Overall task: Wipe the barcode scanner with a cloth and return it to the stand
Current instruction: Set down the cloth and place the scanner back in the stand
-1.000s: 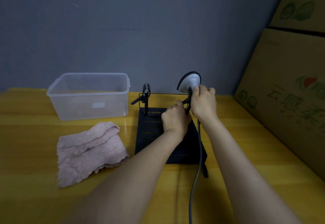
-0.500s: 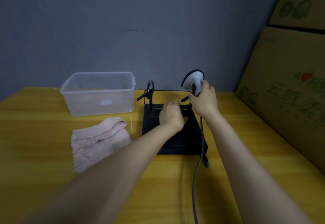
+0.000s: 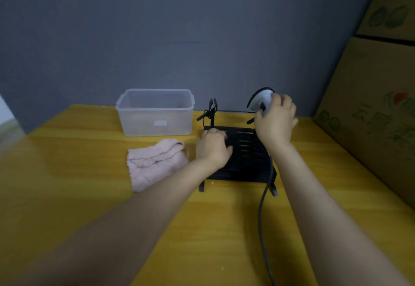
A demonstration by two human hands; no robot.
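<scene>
A white and black barcode scanner (image 3: 261, 100) stands at the right rear corner of the black slotted stand (image 3: 247, 153). My right hand (image 3: 275, 124) is wrapped around the scanner's handle, hiding most of it. The scanner's grey cable (image 3: 263, 213) trails down toward me over the table. Resting on the stand's left part is my left hand (image 3: 213, 148), fingers curled and pressing on the plate, holding nothing. A folded pink cloth (image 3: 155, 162) lies on the table just left of the stand, untouched.
A clear plastic tub (image 3: 155, 112) stands behind the cloth near the grey wall. Cardboard boxes (image 3: 370, 106) line the right side of the yellow table (image 3: 67, 184). An upright black clip post (image 3: 212, 110) rises at the stand's left rear.
My left hand has slid from beside the scanner down and left onto the stand's plate. My right hand keeps its hold on the scanner. The camera view has shifted left.
</scene>
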